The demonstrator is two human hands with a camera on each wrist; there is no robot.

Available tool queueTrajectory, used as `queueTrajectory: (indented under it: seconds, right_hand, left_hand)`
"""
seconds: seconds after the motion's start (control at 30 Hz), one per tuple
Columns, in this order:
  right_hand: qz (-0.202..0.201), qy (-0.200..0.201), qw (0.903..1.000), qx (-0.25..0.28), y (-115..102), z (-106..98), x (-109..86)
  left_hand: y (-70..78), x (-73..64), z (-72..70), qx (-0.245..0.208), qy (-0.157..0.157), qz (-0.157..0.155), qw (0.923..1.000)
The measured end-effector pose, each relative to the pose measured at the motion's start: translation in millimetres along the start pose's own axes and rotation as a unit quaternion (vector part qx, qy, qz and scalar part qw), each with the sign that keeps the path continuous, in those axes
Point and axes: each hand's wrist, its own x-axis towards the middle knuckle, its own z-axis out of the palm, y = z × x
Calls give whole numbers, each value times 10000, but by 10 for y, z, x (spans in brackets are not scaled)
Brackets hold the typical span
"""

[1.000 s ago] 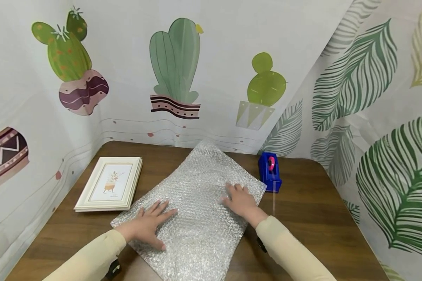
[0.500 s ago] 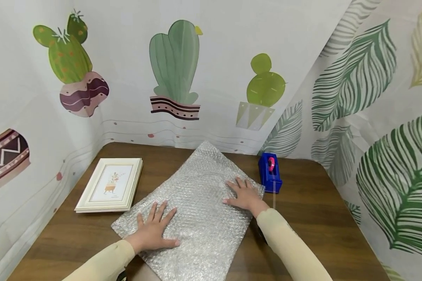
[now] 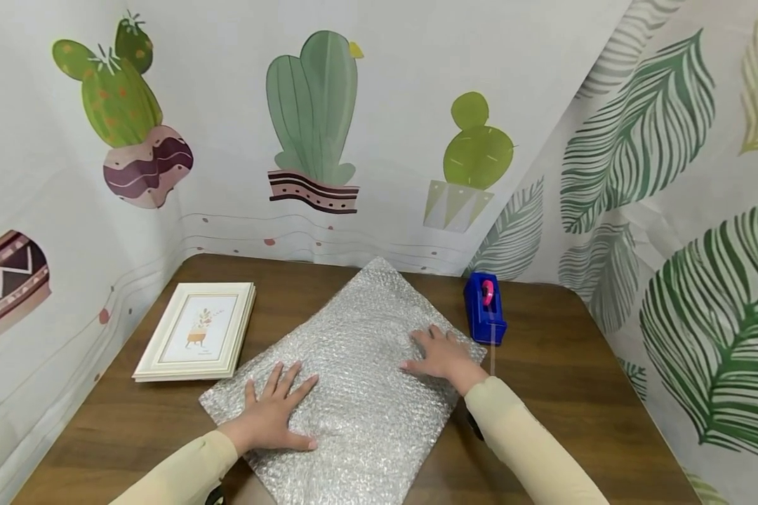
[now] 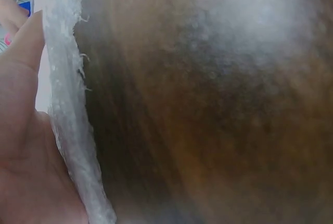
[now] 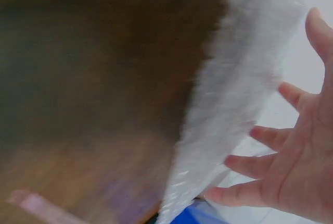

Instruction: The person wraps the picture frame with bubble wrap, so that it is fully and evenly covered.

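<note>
A sheet of bubble wrap [image 3: 354, 365] lies turned cornerwise across the middle of the table. My left hand [image 3: 270, 415] rests on its left part with fingers spread. On the right part, near the right corner, my right hand [image 3: 441, 356] touches the sheet, fingers apart. The left wrist view shows the left palm [image 4: 31, 177] right at the torn edge of the bubble wrap [image 4: 70, 109]. In the right wrist view the right hand's straight fingers [image 5: 250, 166] meet the bubble wrap [image 5: 223, 78].
A white picture frame [image 3: 148, 351] with a potted-plant print lies left of the sheet, close to its left corner. At the right corner stands a blue tape dispenser [image 3: 485, 308] with a pink core and a strip of tape hanging forward. A patterned cloth [image 3: 391, 140] hangs behind the wooden table [image 3: 562, 393].
The sheet has turned slightly clockwise, its far corner shifting right and its right corner moving nearer. My left hand has swung a little right and spread; the right hand has shifted slightly right.
</note>
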Motion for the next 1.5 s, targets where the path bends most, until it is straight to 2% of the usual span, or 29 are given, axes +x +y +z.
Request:
queueTrajectory:
  seconds: [0.17, 0.3, 0.5, 0.7, 0.8, 0.9, 1.0, 1.1, 1.23, 1.33, 1.43, 1.5]
  right_hand:
    - [35, 135, 9998, -114, -83, -9, 45]
    - [99, 50, 9996, -257, -55, 71, 30]
    - [114, -113, 9999, -9, 30, 171, 25]
    - [135, -116, 9998, 114, 42, 179, 39]
    - [127, -135, 9996, 202, 57, 176, 27]
    - [64, -141, 9992, 369, 87, 141, 38]
    - [10, -129, 9991, 398, 100, 60, 81]
    - [-31, -73, 9998, 196, 62, -43, 129]
    - [-164, 258, 9995, 68, -79, -183, 166]
    - [-278, 584, 9969, 443, -230, -286, 164]
    - [-462, 898, 9892, 1060, -395, -374, 129]
    - [-616, 1061, 9816, 1464, -507, -411, 92]
  left_hand:
    - [-71, 27, 44, -117, 74, 23, 9999]
    - [-94, 45, 65, -35, 164, -22, 9999]
    - [-29, 19, 15, 190, 140, -145, 9996]
    - [-21, 30, 34, 281, 210, -153, 9993]
    - [-11, 33, 18, 379, 164, -131, 9991]
    - [-7, 47, -32, 599, 186, 18, 9980]
    - [-25, 69, -108, 717, 387, 239, 9964]
    - [-67, 72, -200, 477, 634, 397, 9961]
    - [-150, 10, -377, 350, 1093, 661, 9912]
    - [-226, -100, -615, 203, 1557, 699, 9851]
    - [-320, -243, -898, -277, 2006, 528, 9779]
    - [-401, -339, -1051, -435, 2241, 341, 9730]
